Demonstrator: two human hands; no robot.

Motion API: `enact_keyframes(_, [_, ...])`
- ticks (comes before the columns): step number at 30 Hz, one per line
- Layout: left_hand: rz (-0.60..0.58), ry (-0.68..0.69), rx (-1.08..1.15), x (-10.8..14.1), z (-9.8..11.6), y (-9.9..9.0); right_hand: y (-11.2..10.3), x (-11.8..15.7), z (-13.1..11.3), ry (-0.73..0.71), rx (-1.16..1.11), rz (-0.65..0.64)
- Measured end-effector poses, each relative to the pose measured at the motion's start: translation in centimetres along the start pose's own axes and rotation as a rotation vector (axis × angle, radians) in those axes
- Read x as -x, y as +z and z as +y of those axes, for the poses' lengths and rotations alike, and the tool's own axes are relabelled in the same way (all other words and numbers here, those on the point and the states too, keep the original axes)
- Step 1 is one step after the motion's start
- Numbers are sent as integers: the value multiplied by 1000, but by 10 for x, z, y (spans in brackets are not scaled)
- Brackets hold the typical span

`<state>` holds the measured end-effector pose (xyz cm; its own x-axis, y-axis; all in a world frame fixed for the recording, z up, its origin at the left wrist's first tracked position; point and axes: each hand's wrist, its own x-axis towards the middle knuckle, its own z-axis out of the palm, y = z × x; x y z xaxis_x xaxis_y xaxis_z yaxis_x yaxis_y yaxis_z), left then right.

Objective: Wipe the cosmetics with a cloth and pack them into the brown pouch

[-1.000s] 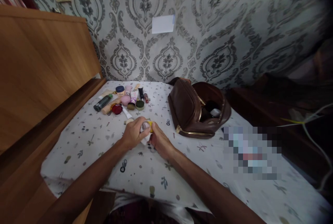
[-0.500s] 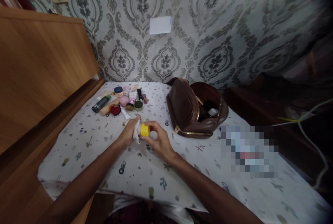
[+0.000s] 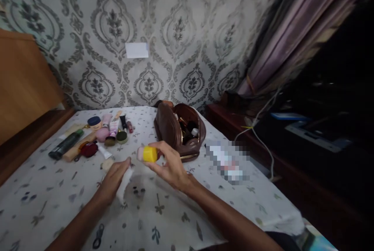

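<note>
Over the patterned white cloth, my right hand (image 3: 172,167) grips a small pink jar with a yellow lid (image 3: 149,154) by its lid end. Lower and to the left, my left hand (image 3: 115,179) holds a crumpled white cloth (image 3: 125,185), apart from the jar. Just behind my right hand stands an open brown bag (image 3: 168,124) with several items inside. Cosmetics lie in a group beyond my left hand, among them a dark green bottle (image 3: 66,144), a dark red round item (image 3: 89,149) and a white tube (image 3: 104,151).
A wooden panel (image 3: 26,83) rises at the left. The patterned wall (image 3: 163,68) stands behind the table, with a white card on it. At the right are a blurred-out item (image 3: 228,163), a white cable (image 3: 264,148) and a purple curtain (image 3: 295,33).
My hands have moved apart. The yellow-lidded jar has come away from the white cloth with my right hand. The view has turned right, showing more of the curtain.
</note>
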<state>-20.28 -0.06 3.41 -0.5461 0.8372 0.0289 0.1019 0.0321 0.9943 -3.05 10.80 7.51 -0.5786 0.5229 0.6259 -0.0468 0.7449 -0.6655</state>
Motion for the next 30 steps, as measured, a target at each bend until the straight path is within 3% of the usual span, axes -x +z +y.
enact_keyframes(2, [-56,52,-106,4,5,5,-27,-3,-5,66,-1,87])
enact_keyframes(5, [-299,207,-259,10,22,22,-67,-14,-8,165,-41,228])
enact_keyframes(8, [-520,377,-440,7,48,51,-99,-28,-1,182,-86,327])
enact_keyframes(10, [-575,497,-538,-2,65,76,-114,-35,7,184,-65,318])
enact_keyframes(14, [-549,639,-695,-25,77,122,-131,-40,25,190,83,210])
enact_keyframes(17, [-541,731,-798,-32,69,139,-141,-40,29,177,225,88])
enact_keyframes(23, [-638,673,-1195,-18,61,135,-158,-50,18,141,488,-255])
enact_keyframes(30, [-607,736,-1189,-23,51,137,-164,-64,18,128,644,-541])
